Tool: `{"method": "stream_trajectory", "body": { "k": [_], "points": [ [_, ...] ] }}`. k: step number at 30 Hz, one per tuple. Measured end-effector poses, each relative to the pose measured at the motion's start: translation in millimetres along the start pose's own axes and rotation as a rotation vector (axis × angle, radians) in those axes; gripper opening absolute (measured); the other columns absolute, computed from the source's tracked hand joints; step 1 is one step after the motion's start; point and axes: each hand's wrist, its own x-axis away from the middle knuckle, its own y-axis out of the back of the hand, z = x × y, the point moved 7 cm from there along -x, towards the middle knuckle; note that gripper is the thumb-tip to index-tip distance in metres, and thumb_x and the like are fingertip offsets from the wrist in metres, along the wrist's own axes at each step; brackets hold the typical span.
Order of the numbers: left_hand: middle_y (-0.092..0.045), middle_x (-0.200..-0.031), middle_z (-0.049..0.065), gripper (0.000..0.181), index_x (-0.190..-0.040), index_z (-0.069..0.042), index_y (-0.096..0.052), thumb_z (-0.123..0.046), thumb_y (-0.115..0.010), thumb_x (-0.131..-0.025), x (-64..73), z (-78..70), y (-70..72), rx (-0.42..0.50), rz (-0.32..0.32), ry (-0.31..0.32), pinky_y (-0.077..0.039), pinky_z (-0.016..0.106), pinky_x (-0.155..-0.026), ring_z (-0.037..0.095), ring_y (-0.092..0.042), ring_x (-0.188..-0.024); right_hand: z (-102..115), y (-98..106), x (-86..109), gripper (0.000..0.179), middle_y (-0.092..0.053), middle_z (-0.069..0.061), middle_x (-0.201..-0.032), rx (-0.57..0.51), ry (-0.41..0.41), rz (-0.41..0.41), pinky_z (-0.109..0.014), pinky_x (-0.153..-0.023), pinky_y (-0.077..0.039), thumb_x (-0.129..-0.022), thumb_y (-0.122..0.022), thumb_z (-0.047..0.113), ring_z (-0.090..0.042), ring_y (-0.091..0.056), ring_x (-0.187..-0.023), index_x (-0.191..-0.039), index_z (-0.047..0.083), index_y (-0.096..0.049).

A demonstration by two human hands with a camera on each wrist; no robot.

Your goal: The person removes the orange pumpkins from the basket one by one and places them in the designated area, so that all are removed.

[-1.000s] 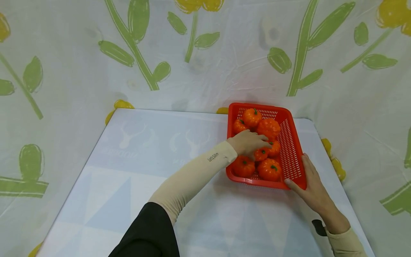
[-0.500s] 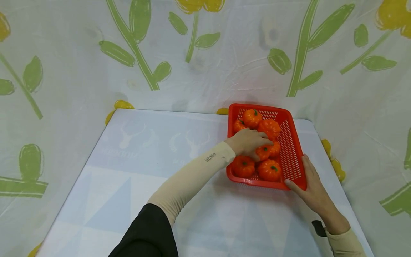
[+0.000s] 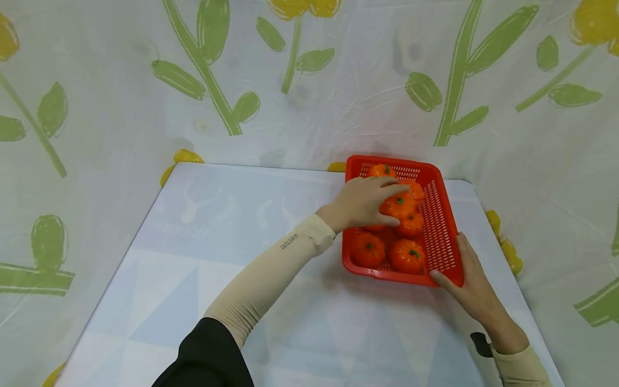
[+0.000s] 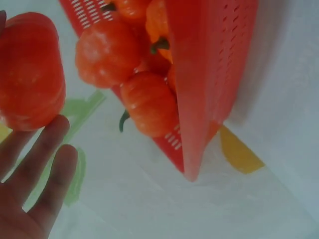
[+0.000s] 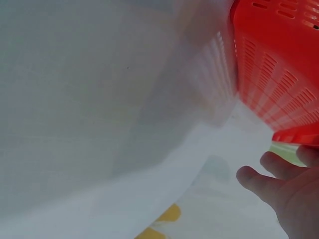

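My left hand point(image 3: 365, 201) grips a small orange pumpkin point(image 3: 400, 206) with a green stem, fingers over its far side and thumb at its near side. In the left wrist view this pumpkin point(image 4: 30, 72) is raised above the others, with fingertips point(image 4: 60, 127) at its edge. Below it, the red plastic basket point(image 3: 447, 250) holds several more pumpkins, such as one at the near side point(image 3: 407, 256). My right hand point(image 3: 476, 293) holds the basket's near right corner, thumb at the front rim and fingers along the outer right side. The right wrist view shows the slotted outer wall point(image 5: 279, 74).
The basket stands near the back right of a table point(image 3: 193, 301) covered in a pale blue and white pattern. Behind the table's back edge hangs a pale curtain point(image 3: 338, 107) printed with green stems and yellow flowers.
My left hand has come up from among the pumpkins with one in its grip, shifting slightly left and toward the back. The right hand and basket have stayed in place.
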Motion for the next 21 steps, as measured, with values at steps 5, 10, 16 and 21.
{"method": "stream_trajectory", "body": {
  "k": [5, 10, 16, 21],
  "points": [
    [-0.048, -0.152, 0.0, 0.081, -0.155, -0.031, -0.043, -0.07, -0.063, -0.087, 21.4, 17.0, 16.4, 0.079, -0.13, 0.097, -0.052, 0.033, -0.085, 0.018, -0.059, -0.122, 1, 1, 1.8, 0.103, 0.005, -0.009, -0.17, -0.019, -0.007, -0.004, -0.08, -0.107, -0.013, -0.094, -0.07, 0.033, -0.043, -0.004, -0.152, -0.164, 0.021, 0.005],
    [-0.055, -0.146, 0.002, 0.084, -0.152, -0.026, -0.049, -0.072, -0.067, -0.084, 50.5, 44.1, 31.8, 0.138, -0.289, 0.185, -0.055, 0.033, -0.086, 0.02, -0.062, -0.116, 2, -2, 1.3, 0.103, 0.006, -0.009, -0.17, -0.028, -0.004, 0.003, -0.079, -0.108, -0.013, -0.095, -0.07, 0.033, -0.043, -0.004, -0.152, -0.163, 0.022, 0.005],
    [-0.06, -0.138, 0.002, 0.078, -0.146, -0.022, -0.056, -0.062, -0.077, -0.082, 85.3, 92.2, 41.0, 0.198, -0.442, 0.242, -0.058, 0.035, -0.076, 0.02, -0.066, -0.107, 4, -2, 1.9, 0.102, 0.006, -0.008, -0.17, -0.03, -0.007, -0.004, -0.08, -0.107, -0.013, -0.095, -0.07, 0.033, -0.044, -0.004, -0.152, -0.163, 0.024, 0.005],
    [-0.058, -0.139, 0.004, 0.075, -0.145, -0.021, -0.054, -0.058, -0.076, -0.084, 116.7, 143.6, 32.1, 0.181, -0.422, 0.358, -0.058, 0.039, -0.082, 0.022, -0.065, -0.109, 7, -2, 0.7, 0.103, 0.006, -0.009, -0.17, -0.021, -0.015, -0.001, -0.081, -0.105, -0.015, -0.094, -0.07, 0.034, -0.045, -0.005, -0.151, -0.163, 0.026, 0.006]
  ]
}}
